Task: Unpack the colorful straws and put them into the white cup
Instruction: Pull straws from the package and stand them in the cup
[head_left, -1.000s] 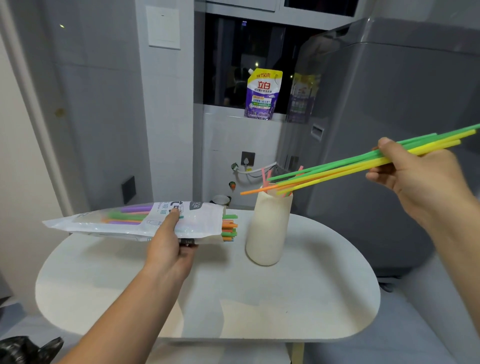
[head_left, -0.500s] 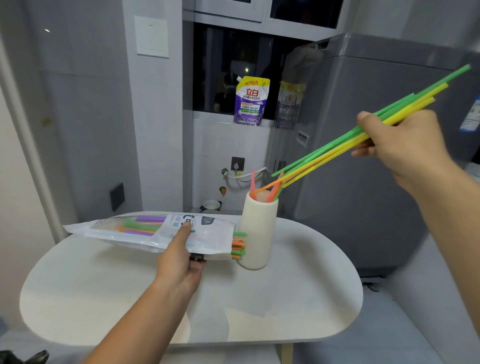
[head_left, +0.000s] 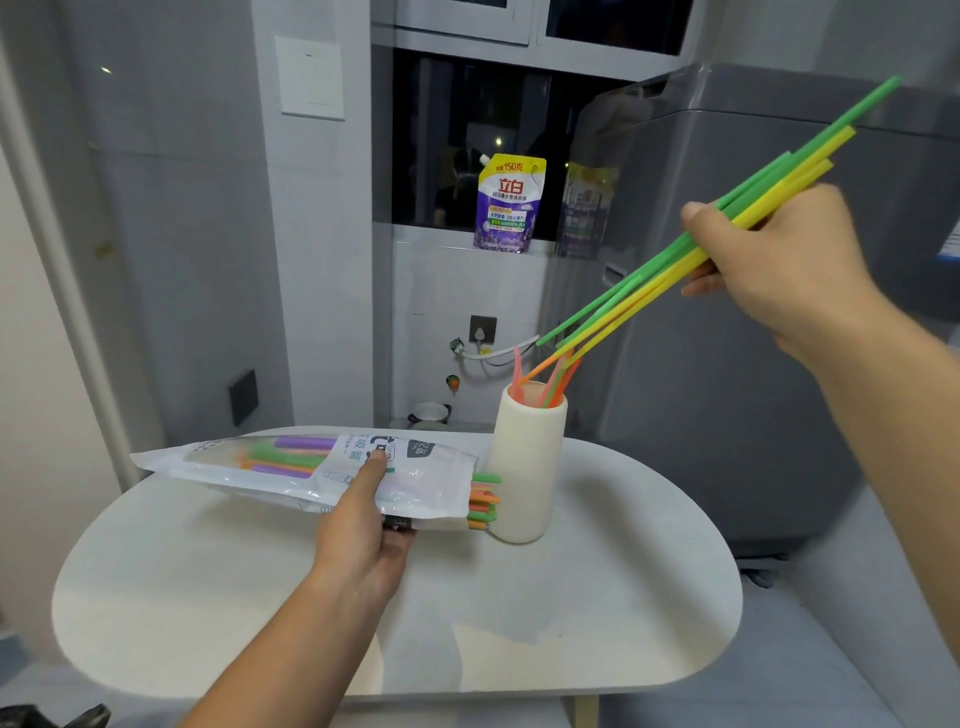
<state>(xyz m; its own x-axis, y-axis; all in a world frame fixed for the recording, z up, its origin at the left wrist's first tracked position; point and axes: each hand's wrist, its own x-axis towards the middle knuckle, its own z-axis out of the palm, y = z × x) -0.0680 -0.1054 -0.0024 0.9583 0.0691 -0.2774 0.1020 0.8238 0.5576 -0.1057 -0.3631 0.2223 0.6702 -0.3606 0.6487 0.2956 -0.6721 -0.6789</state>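
Grey washing machine (head_left: 753, 364) stands behind a white oval table (head_left: 597, 597). On the table: white cup (head_left: 524, 467) holding a few straws. Left hand (head_left: 363, 535) grips the straw packet (head_left: 291, 467); right hand (head_left: 779, 270) pinches green and yellow straws (head_left: 649, 291), tips above the cup.

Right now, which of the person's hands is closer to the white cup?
Left. The left hand grips the straw packet just beside the white cup. The right hand is up high and off to its right, holding straws.
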